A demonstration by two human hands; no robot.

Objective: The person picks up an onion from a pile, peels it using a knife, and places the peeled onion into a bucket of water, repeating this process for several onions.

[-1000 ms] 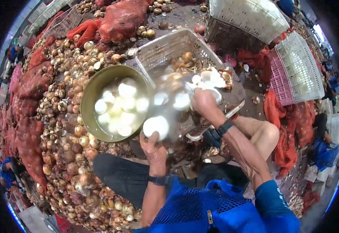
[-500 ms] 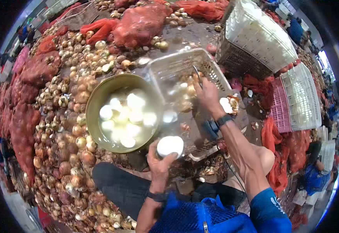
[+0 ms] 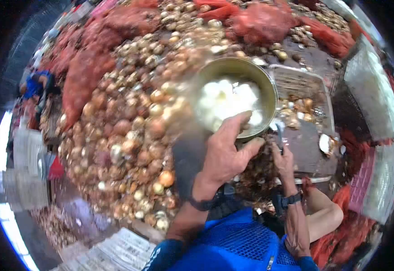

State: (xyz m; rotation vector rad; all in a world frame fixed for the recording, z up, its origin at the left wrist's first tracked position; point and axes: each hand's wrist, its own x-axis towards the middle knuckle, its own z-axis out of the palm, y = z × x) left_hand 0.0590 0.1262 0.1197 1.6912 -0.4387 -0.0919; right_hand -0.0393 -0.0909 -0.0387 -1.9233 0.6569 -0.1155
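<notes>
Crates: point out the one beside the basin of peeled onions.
The low, open crate holding onion skins, just right of the basin; the pink one is farther off.

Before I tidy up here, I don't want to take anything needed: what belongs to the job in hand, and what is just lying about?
In the job:
knife in the right hand
basin of peeled onions
low crate with onion skins
unpeeled onions, probably

Apparently just lying about:
red mesh sack
pink crate
white crate

Glossy white onions (image 3: 226,97) crowd the olive pot (image 3: 265,77) near the knife (image 3: 280,132).
</notes>
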